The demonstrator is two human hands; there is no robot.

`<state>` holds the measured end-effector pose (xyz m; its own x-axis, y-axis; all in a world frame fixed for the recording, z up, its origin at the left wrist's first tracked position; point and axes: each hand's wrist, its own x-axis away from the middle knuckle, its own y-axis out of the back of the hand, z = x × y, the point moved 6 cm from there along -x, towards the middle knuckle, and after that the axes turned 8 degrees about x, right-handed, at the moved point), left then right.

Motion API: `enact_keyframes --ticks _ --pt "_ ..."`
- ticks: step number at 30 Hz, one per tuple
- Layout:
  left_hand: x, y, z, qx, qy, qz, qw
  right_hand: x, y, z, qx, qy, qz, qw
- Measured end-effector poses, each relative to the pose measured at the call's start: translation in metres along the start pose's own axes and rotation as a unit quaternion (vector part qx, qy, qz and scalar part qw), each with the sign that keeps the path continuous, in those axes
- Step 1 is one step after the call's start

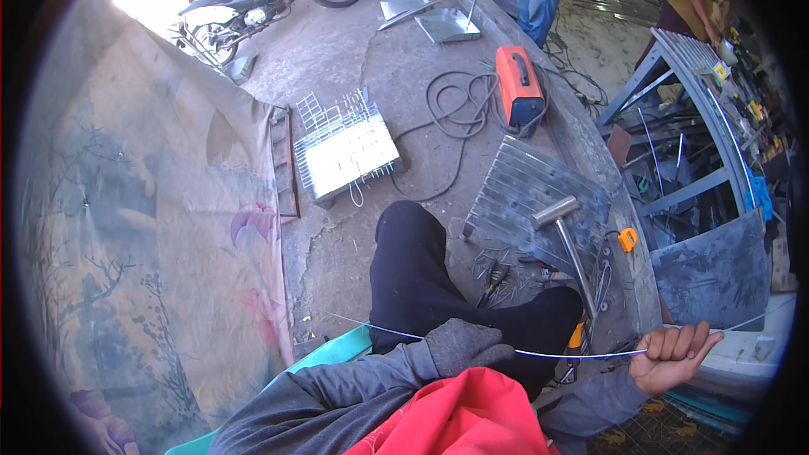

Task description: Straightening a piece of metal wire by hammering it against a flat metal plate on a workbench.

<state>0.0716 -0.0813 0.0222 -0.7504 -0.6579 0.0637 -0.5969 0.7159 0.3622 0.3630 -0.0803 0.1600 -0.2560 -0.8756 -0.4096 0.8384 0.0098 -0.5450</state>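
A long, thin metal wire (581,357) runs across my lap, bowed slightly downward in the middle. My left hand (463,347), in a dark grey glove, is closed around it near my thigh. Farther right, my bare right hand (672,357) has its fingers curled over the same wire, which extends past both hands. Ahead of my knees stands a low slatted metal stand (527,190). A metal hammer (573,253) rests with its head on the slats and its handle toward me. Pliers (491,283) and several loose metal pieces lie on the floor beside the stand.
An orange welding machine (517,88) with coiled cable stands ahead. A wire grid lies on a shiny metal box (347,160). An orange tape measure (627,240) sits right, near a metal frame (687,190). A cloth curtain (168,227) hangs left. Two people, a motorcycle and dustpans are beyond.
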Motion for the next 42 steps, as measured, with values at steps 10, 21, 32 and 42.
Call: enact_keyframes --ticks 10,21,32,42 --pt "-0.001 -0.004 0.001 0.007 0.014 0.013 1.000 -0.001 0.002 0.000 0.001 -0.006 0.004 1.000" --pt "-0.001 -0.003 -0.002 0.035 0.002 -0.021 0.999 -0.006 0.006 -0.003 -0.023 -0.010 0.009 1.000" --pt "0.000 -0.004 -0.001 0.005 0.001 0.000 1.000 -0.008 0.009 -0.006 -0.028 -0.018 0.010 0.999" --pt "-0.002 -0.007 0.001 -0.024 -0.007 0.022 0.999 -0.017 0.010 -0.014 -0.036 -0.032 0.011 0.999"
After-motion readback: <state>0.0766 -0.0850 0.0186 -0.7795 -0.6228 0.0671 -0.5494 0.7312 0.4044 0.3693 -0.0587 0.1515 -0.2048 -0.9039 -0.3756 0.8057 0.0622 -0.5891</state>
